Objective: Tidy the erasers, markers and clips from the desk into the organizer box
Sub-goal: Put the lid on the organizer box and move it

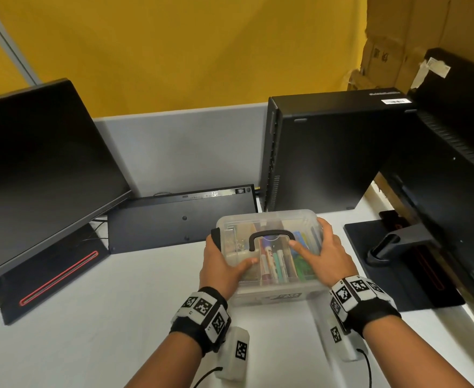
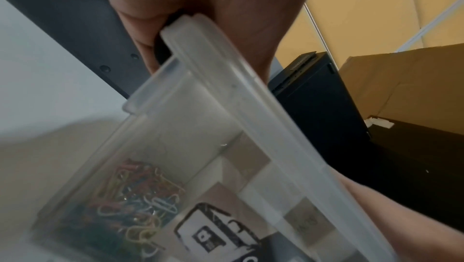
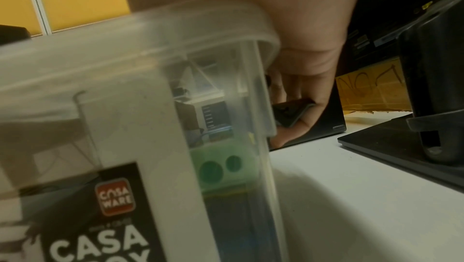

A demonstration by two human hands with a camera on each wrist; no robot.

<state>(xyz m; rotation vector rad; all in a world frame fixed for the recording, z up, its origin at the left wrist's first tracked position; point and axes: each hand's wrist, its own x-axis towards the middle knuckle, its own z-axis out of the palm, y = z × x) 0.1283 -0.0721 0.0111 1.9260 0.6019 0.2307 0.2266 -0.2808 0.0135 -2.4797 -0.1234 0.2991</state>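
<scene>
A clear plastic organizer box (image 1: 258, 297) stands on the white desk (image 1: 95, 317) with its lid (image 1: 272, 217) on and a black handle (image 1: 269, 236) on top. Through the lid I see several markers (image 1: 275, 264) in the middle. Coloured paper clips (image 2: 140, 206) lie in the left compartment and a green eraser (image 3: 223, 167) in the right one. My left hand (image 1: 222, 264) grips the box's left end, thumb on the lid, beside a black latch (image 1: 216, 238). My right hand (image 1: 328, 256) grips the right end, with its fingers curled round that side's black latch (image 3: 293, 113).
A dark monitor (image 1: 34, 169) stands at the left. A black keyboard (image 1: 182, 217) leans on edge behind the box. A computer tower (image 1: 322, 152) is at the back right, a second monitor's base (image 1: 398, 264) close on the right. Cardboard (image 1: 398, 37) rises behind.
</scene>
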